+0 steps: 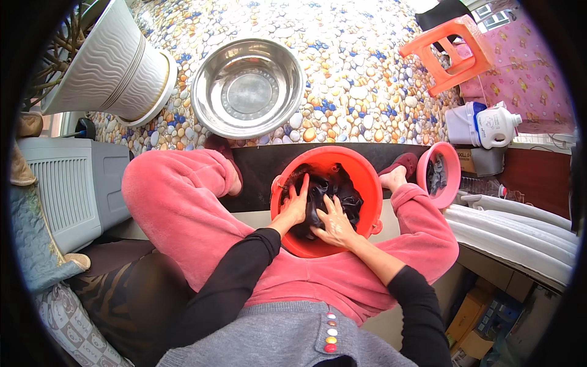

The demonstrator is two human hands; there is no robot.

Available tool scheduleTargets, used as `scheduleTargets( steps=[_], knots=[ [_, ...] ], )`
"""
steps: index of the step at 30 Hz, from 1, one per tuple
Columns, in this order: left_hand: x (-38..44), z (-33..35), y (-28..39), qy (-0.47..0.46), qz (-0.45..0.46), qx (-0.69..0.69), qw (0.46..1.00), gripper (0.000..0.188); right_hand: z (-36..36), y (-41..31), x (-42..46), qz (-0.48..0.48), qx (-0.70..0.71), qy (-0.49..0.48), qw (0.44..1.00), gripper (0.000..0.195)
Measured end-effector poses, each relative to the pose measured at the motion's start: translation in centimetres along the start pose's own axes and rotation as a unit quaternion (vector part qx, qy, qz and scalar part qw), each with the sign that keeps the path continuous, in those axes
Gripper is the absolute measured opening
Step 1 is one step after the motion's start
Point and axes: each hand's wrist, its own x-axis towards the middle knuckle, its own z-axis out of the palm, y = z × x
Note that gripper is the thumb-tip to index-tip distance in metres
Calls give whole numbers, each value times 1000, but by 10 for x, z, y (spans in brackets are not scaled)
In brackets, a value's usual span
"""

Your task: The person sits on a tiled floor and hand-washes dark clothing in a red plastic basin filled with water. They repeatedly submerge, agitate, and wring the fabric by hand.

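Note:
A red plastic bucket point(372, 202) stands between my knees with wet-looking black cloth point(351, 195) bunched inside it. My left hand point(296, 205) reaches into its left side, fingers apart against the cloth; some of the fingertips are hard to make out among the dark folds. Beside it, my right hand point(337, 225) lies over the near part of the same cloth with its fingers spread. Both sleeves are pushed up to the forearms. The bottom of the bucket is hidden by the cloth.
Beyond the bucket a stainless steel basin point(250, 94) rests on the pebble-patterned floor. A white planter point(114, 64) is at upper left, an orange plastic stool point(458, 57) at upper right. A pink basin point(451, 174) holding grey cloth and a white detergent jug point(497, 126) are on the right.

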Motion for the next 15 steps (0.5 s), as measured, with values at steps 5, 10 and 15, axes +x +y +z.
scheduleTargets(
  steps=[5, 10, 15],
  knots=[
    [-2, -3, 5, -39, 6, 107, 994, 105, 65, 36, 69, 95, -245, 71, 962, 41],
    [-2, 2, -11, -12, 24, 115, 993, 90, 58, 46, 118, 148, -156, 187, 959, 44],
    [-30, -19, 35, -25, 18, 77, 997, 111, 24, 120, 107, 209, 229, 175, 934, 38]
  ],
)
